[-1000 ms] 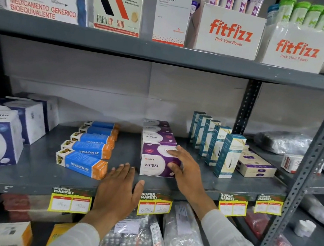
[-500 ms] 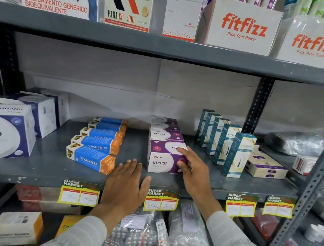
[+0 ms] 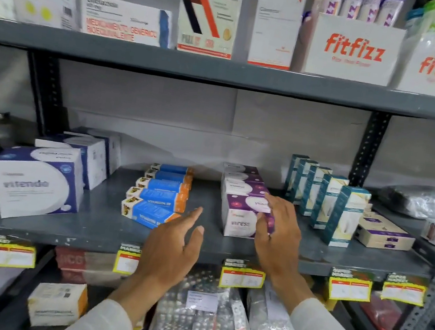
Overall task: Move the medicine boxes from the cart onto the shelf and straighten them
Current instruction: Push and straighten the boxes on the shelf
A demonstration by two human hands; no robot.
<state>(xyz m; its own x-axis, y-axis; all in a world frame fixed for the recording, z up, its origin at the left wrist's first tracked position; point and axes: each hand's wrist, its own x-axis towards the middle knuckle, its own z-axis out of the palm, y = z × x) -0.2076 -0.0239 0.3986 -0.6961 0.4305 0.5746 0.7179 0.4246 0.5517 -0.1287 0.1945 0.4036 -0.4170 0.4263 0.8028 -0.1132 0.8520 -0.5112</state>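
A row of purple-and-white medicine boxes [image 3: 240, 179] runs front to back on the grey middle shelf [image 3: 96, 222]. My right hand [image 3: 279, 235] lies against the right front corner of the front purple box [image 3: 239, 222], fingers over its top edge and thumb on its face. My left hand [image 3: 171, 245] hovers open just above the shelf's front edge, between the purple boxes and a row of blue-and-orange boxes [image 3: 157, 198]. The cart is out of view.
Tall teal boxes [image 3: 343, 216] stand right of the purple row, with flat cream boxes [image 3: 385, 233] beyond. Large white-and-blue boxes [image 3: 32, 183] sit at the left. The upper shelf [image 3: 224, 70] carries cartons and fitfizz displays [image 3: 352, 49]. Bagged blister packs [image 3: 198, 316] lie below.
My left hand has lifted off the shelf edge and risen toward the blue boxes. My right hand has shifted up along the front purple box's right corner. The view has tilted up.
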